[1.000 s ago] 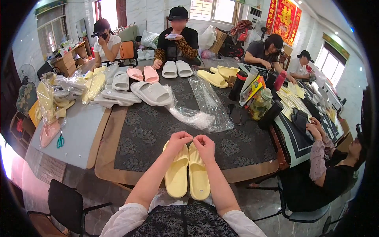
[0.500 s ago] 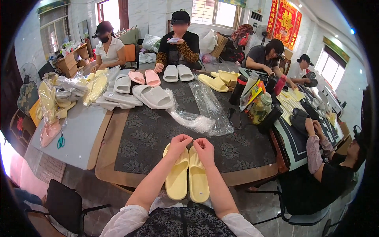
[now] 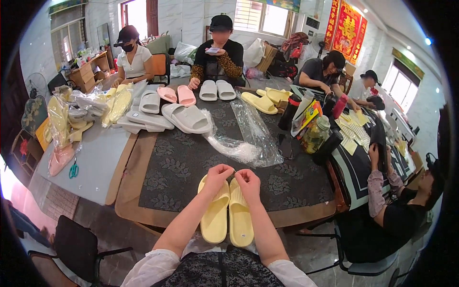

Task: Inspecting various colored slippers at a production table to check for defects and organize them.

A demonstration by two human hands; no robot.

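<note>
A pair of yellow slippers lies side by side at the table's near edge, heels toward me. The left slipper (image 3: 213, 225) and the right slipper (image 3: 240, 224) overhang that edge, and the right one has a small white sticker near the heel. Over the toe end of the left slipper, my left hand (image 3: 219, 177) is closed in a pinch. My right hand (image 3: 248, 181) pinches beside it, above the other slipper's strap. Fingertips of both hands almost meet around a tiny dark bit, too small to name.
Clear plastic wrap (image 3: 251, 143) lies ahead on the dark patterned cloth. Beyond it are grey slippers (image 3: 189, 117) and pink slippers (image 3: 186, 95). Bottles and a jar (image 3: 317, 135) stand to the right. Teal scissors (image 3: 73, 169) lie left, near bagged slippers. Several people work around the tables.
My hands hold nearly the same pinch over the slippers. At the right, the near person has lifted a dark piece upright.
</note>
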